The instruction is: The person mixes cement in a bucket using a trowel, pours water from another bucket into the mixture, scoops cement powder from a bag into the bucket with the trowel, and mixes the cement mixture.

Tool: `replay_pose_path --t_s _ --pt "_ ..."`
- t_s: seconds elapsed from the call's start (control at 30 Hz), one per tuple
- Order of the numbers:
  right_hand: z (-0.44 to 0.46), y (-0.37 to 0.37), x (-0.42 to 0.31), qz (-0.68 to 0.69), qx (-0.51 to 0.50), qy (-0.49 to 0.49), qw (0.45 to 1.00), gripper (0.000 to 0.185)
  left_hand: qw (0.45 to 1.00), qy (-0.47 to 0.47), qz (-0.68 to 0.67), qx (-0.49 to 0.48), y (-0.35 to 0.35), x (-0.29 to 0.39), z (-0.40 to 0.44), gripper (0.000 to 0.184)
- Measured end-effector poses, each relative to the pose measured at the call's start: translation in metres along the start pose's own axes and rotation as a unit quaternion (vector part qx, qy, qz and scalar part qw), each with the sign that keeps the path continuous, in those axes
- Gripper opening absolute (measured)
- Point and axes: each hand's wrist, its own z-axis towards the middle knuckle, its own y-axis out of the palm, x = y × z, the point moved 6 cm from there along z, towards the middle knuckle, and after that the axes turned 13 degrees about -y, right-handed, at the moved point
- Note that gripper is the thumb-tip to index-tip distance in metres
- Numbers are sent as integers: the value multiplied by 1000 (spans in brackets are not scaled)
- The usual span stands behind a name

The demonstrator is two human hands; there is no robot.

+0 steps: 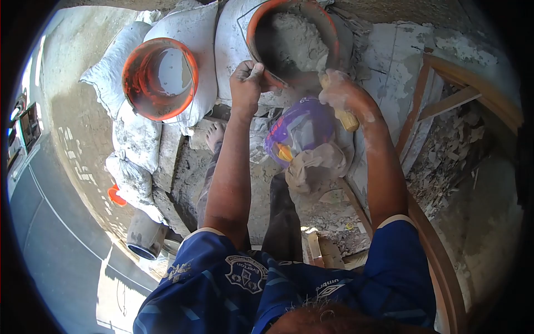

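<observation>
In R bucket (335, 39), grey mix (297, 42) — L fingers (242, 69) grip rim (275, 79), R fingers (334, 79) yellow handle (347, 119).

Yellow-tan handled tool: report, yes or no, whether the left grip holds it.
No; the right grip holds the yellow-tan handled tool, while the left grip is at the rim of the round orange bucket of grey mix.

Left of the mortar bucket (335, 33), a gap above the white sack (204, 42) left room for a hand, though the bucket's wire handle (238, 23) jutted into it. Along its near side, the left hand (246, 86), right hand (340, 92) and purple bag (289, 127) obstructed approach.
</observation>
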Motion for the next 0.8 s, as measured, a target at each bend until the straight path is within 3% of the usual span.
replay_pose_path --t_s 0.07,0.13,0.17,0.23,0.27,0.37,0.43,0.5,0.67,0.7,0.77,0.8 --pt "40 41 -1 -74 -22 -38 996 36 1000 -4 -12 -5 -2 -3 -1 17" --pt "41 36 -7 -154 -31 -72 985 33 1000 1 -11 -2 -7 -3 -2 18" --pt "38 28 -26 -164 -72 -207 962 28 1000 0 -11 6 -13 -4 0 18" --pt "23 9 -52 -233 -141 -249 930 24 1000 -5 3 7 -15 -2 -3 18" --pt "20 -9 -59 -296 -164 -160 927 23 1000 -8 15 10 -20 0 -2 19" --pt "16 -38 -44 -363 -194 -144 900 22 1000 -6 -8 15 -24 -2 -4 18" --pt "37 -22 -16 -284 -83 -195 935 22 1000 -7 -17 17 -21 -8 -1 17" --pt "51 44 -39 -264 -159 -105 945 20 1000 0 -25 -4 -14 -4 2 16" --pt "13 -20 -27 -256 -250 -172 918 34 1000 1 -24 13 -25 3 4 15" --pt "18 -45 -15 -236 -166 -99 952 28 999 -3 -34 20 -29 0 6 15" --pt "29 -58 -2 -222 -81 -19 972 26 1000 4 1 -4 -22 -2 10 18" --pt "42 -31 4 -253 -160 -56 952 33 1000 6 -10 -6 -17 1 12 18"
